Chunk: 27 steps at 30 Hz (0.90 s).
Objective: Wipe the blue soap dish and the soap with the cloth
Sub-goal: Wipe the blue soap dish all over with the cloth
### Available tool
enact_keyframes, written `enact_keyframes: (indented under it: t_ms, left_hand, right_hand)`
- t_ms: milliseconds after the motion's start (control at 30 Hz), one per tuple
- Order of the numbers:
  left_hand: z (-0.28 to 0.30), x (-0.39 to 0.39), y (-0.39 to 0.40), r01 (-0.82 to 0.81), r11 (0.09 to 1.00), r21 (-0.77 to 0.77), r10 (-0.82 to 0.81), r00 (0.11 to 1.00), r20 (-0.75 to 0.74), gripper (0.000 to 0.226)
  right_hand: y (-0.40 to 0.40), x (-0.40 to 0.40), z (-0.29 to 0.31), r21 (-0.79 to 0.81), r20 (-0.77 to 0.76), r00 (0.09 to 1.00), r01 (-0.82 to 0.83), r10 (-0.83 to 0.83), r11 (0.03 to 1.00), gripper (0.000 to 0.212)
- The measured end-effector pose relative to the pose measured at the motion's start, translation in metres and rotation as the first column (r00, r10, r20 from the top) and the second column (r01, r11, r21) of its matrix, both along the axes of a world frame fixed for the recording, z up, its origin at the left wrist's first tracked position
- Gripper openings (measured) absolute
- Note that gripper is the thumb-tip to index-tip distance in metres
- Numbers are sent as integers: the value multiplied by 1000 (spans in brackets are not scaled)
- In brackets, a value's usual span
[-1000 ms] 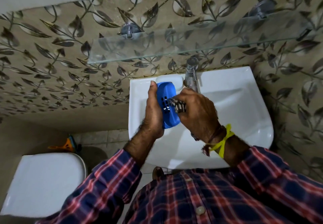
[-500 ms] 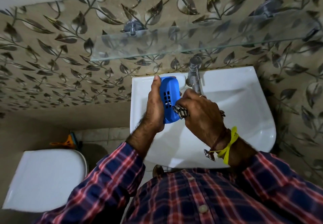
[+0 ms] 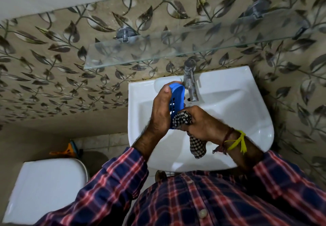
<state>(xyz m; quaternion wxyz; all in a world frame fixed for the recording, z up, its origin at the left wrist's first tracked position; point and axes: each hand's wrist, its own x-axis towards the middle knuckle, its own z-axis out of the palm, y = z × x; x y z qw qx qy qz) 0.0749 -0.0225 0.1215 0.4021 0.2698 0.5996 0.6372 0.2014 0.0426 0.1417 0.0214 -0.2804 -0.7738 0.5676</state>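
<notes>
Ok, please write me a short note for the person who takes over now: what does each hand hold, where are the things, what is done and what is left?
Left hand: grips the blue soap dish, held on edge above the sink, beside the tap.
Right hand: grips the checked cloth, bunched and pressed against the dish's lower end; its tail hangs down.
Done: dish wiping is under way.
Left: finish the dish, then wipe the soap; a white shape on the sink ledge behind the dish may be it, I cannot tell.
</notes>
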Motion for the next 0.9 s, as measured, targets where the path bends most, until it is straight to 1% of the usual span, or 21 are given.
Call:
enact_keyframes:
  t_ms: [67,100,133,200,267,300,333,367,400,433,533,600,633,667,700,733,767,800,834,867,900]
  left_hand:
    - [4,-10,2,-56,998,-4,56,991,125,57]
    - [6,-17,2,-73,997,-10,74,976,204,57]
    - [7,-22,1,-65,998,-11,66,966,251,58]
    - [5,-25,0,-20,1000,10,16,964,266,60]
    - [2,-19,0,8,999,33,-16,970,241,63]
    - [0,-15,2,19,999,32,-25,979,204,64]
    - [0,-12,3,24,999,24,-27,987,160,65]
    - [1,-10,4,16,1000,7,-17,992,122,65]
    - [1,-10,5,8,1000,-5,-8,996,90,64]
    - [-1,-11,6,7,1000,-5,-6,998,55,63]
    - [-6,-11,1,8,1000,23,-8,1000,-24,58]
    - [-11,-8,-2,31,999,17,-31,999,-42,57]
    - [-11,-8,-3,33,999,7,-33,998,-45,59]
    - [-8,-9,-3,7,1000,1,-7,999,-36,64]
    - [-2,-12,0,-41,999,-9,41,999,-3,72]
    - [3,-19,2,-83,996,-9,84,996,41,82]
    - [8,-26,4,-106,994,-5,106,993,51,91]
    - [11,-33,5,-114,994,1,114,993,20,100]
    - [14,-37,3,-107,994,3,107,993,-49,107]
    - [14,-37,-1,-85,996,11,86,988,-129,104]
    - [12,-33,-6,-46,999,21,49,978,-205,88]
  right_hand:
    - [5,14,-4,-197,-25,999,31,-37,980,24]
    - [6,19,-4,-247,-57,995,67,-84,967,20]
    - [7,21,-5,-234,-102,984,121,-148,965,16]
    - [12,16,-5,-47,-212,950,224,-229,973,15]
    - [10,2,0,254,-262,956,203,-135,946,29]
    - [6,-4,3,427,-222,973,151,-58,891,36]
    - [1,-9,5,576,-141,990,80,3,813,40]
    - [-3,-11,6,672,-69,997,16,41,740,40]
    - [-7,-12,3,696,-34,997,-28,71,717,39]
    - [-11,-10,-1,661,-34,995,-46,91,749,39]
    - [-13,-8,-11,428,-78,993,-49,91,903,42]
    - [-10,-6,-13,371,-66,994,-60,91,927,44]
    - [-8,-4,-14,395,-47,992,-89,117,914,45]
    - [-7,-2,-15,455,14,985,-157,169,876,46]
    - [-5,3,-18,524,113,967,-253,228,813,47]
    - [-1,8,-22,551,196,945,-326,261,768,46]
    - [2,15,-27,528,209,945,-325,250,784,44]
    - [6,20,-30,464,145,973,-225,178,857,42]
    - [11,23,-29,349,27,1000,-22,14,937,41]
    - [17,25,-29,198,-78,976,217,-205,956,40]
    - [24,25,-29,40,-153,903,412,-401,910,36]
